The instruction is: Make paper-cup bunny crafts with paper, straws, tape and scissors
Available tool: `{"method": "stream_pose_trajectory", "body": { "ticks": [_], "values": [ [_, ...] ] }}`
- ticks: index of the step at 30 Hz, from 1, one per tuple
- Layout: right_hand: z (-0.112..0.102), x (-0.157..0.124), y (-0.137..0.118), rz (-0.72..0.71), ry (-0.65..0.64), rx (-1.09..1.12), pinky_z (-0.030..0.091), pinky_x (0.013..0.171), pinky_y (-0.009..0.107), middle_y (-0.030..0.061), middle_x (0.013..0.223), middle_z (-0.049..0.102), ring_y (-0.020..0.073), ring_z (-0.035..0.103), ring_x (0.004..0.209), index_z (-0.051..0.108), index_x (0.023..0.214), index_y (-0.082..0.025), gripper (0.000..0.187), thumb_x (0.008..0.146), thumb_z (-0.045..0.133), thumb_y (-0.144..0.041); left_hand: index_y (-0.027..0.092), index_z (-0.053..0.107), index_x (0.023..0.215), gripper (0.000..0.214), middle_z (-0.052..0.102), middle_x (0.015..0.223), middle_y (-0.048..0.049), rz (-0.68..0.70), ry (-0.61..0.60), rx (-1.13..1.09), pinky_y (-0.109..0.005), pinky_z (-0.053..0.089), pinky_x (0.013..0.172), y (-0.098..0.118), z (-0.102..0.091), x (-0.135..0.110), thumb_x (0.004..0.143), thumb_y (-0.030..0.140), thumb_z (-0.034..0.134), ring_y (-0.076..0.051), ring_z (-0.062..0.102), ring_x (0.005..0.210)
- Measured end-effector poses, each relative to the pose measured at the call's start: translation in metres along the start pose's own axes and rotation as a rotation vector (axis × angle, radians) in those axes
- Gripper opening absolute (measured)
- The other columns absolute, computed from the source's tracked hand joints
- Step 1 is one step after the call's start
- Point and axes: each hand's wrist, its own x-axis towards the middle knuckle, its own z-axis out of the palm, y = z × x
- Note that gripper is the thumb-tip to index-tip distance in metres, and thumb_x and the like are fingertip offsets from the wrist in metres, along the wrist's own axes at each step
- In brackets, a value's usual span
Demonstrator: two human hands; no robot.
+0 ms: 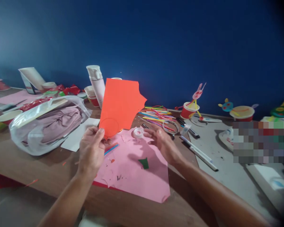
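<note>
My left hand (92, 148) grips the lower left corner of an orange paper sheet (120, 104) between thumb and fingers. The sheet stands upright above the table, its right edge cut in curves, with a circle drawn near its bottom. My right hand (161, 138) hovers with fingers apart beside a small white roll of tape (138, 132); whether it touches the roll I cannot tell. Beneath both hands lies a pink paper sheet (153, 183) bearing a green paper scrap (144, 163) and small bits. A blue straw-like stick (111, 149) lies by my left hand.
A plastic bag with cloth (59, 126) lies at left, near a white bottle (96, 82). Behind the pink paper are colourful sticks (156, 114) and a tape ring (170, 127). Markers (198, 154) lie right, with decorated paper cups (189, 110) along the blue wall.
</note>
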Motion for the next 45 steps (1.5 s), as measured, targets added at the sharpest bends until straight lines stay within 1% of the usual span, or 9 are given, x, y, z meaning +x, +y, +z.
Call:
{"method": "stream_pose_trajectory", "body": {
  "ticks": [4, 9, 14, 16, 19, 22, 29, 35, 45],
  "values": [
    [0.020, -0.012, 0.001, 0.022, -0.158, 0.144, 0.046, 0.065, 0.029, 0.0093, 0.091, 0.066, 0.0171, 0.062, 0.076, 0.053, 0.110, -0.016, 0.047, 0.079, 0.054, -0.052, 0.019, 0.043, 0.077, 0.022, 0.057, 0.062, 0.0050, -0.046, 0.008, 0.083, -0.018, 0.044, 0.048, -0.014, 0.019, -0.035, 0.074, 0.026, 0.064, -0.009, 0.055, 0.051],
    [0.027, -0.018, 0.004, 0.136, -0.099, 0.049, 0.042, 0.050, 0.023, 0.0003, 0.053, 0.056, 0.0101, 0.051, 0.048, 0.058, 0.064, -0.013, 0.042, 0.081, 0.050, -0.051, 0.019, 0.049, 0.089, 0.027, 0.059, 0.060, 0.0024, -0.355, -0.219, 0.212, -0.018, 0.036, 0.038, -0.023, 0.020, -0.053, 0.072, 0.034, 0.064, -0.009, 0.051, 0.043],
    [0.011, -0.013, -0.004, 0.073, -0.348, -0.071, 0.046, 0.055, 0.024, 0.0035, 0.068, 0.063, 0.0113, 0.057, 0.057, 0.062, 0.082, -0.013, 0.046, 0.083, 0.043, -0.055, 0.016, 0.053, 0.084, 0.025, 0.057, 0.052, 0.0013, -0.443, -0.250, 0.340, -0.016, 0.030, 0.036, -0.026, 0.011, -0.050, 0.074, 0.037, 0.061, -0.009, 0.047, 0.041],
    [-0.008, -0.005, -0.014, 0.009, -0.448, -0.334, 0.047, 0.067, 0.025, 0.0053, 0.081, 0.066, 0.0139, 0.061, 0.072, 0.062, 0.096, -0.015, 0.047, 0.089, 0.034, -0.052, 0.017, 0.052, 0.078, 0.023, 0.056, 0.050, 0.0024, -0.416, -0.185, 0.326, -0.017, 0.029, 0.034, -0.027, 0.009, -0.049, 0.073, 0.037, 0.061, -0.008, 0.044, 0.038],
    [-0.039, 0.009, -0.022, 0.086, -0.121, -1.228, 0.044, 0.078, 0.027, 0.0018, 0.095, 0.067, 0.0157, 0.061, 0.089, 0.060, 0.107, -0.026, 0.034, 0.091, 0.033, -0.038, 0.017, 0.049, 0.072, 0.021, 0.056, 0.050, 0.0025, -0.332, -0.100, 0.270, -0.017, 0.033, 0.037, -0.026, 0.008, -0.048, 0.073, 0.035, 0.060, -0.009, 0.047, 0.042],
    [-0.054, 0.016, -0.017, 0.174, -0.068, -1.443, 0.044, 0.079, 0.036, 0.0090, 0.102, 0.065, 0.0257, 0.060, 0.095, 0.061, 0.109, -0.024, 0.031, 0.084, 0.045, -0.034, 0.017, 0.047, 0.072, 0.021, 0.057, 0.051, 0.0022, -0.309, -0.093, 0.262, -0.017, 0.035, 0.039, -0.026, 0.009, -0.049, 0.076, 0.035, 0.058, -0.009, 0.050, 0.045],
    [-0.050, 0.014, -0.009, 0.220, -0.190, -1.575, 0.045, 0.072, 0.040, 0.0109, 0.114, 0.060, 0.0314, 0.059, 0.097, 0.053, 0.119, -0.028, 0.044, 0.076, 0.047, -0.031, 0.016, 0.050, 0.079, 0.019, 0.060, 0.055, 0.0004, -0.295, -0.132, 0.315, -0.018, 0.037, 0.040, -0.027, 0.011, -0.053, 0.078, 0.034, 0.056, -0.010, 0.051, 0.046],
    [-0.058, 0.016, -0.016, 0.250, -0.318, -1.603, 0.041, 0.072, 0.036, 0.0113, 0.100, 0.067, 0.0290, 0.061, 0.091, 0.060, 0.110, -0.023, 0.041, 0.071, 0.049, -0.029, 0.015, 0.052, 0.082, 0.017, 0.060, 0.057, -0.0011, -0.331, -0.174, 0.295, -0.019, 0.038, 0.042, -0.026, 0.009, -0.054, 0.078, 0.032, 0.055, -0.011, 0.053, 0.050],
    [-0.062, 0.005, -0.041, 0.193, -0.235, -1.752, 0.041, 0.063, 0.035, 0.0125, 0.105, 0.064, 0.0310, 0.063, 0.084, 0.050, 0.122, -0.022, 0.051, 0.071, 0.049, -0.022, 0.015, 0.053, 0.079, 0.019, 0.058, 0.054, -0.0010, -0.352, -0.143, 0.310, -0.018, 0.033, 0.037, -0.021, 0.011, -0.054, 0.074, 0.033, 0.056, -0.011, 0.051, 0.047]
  ]
}}
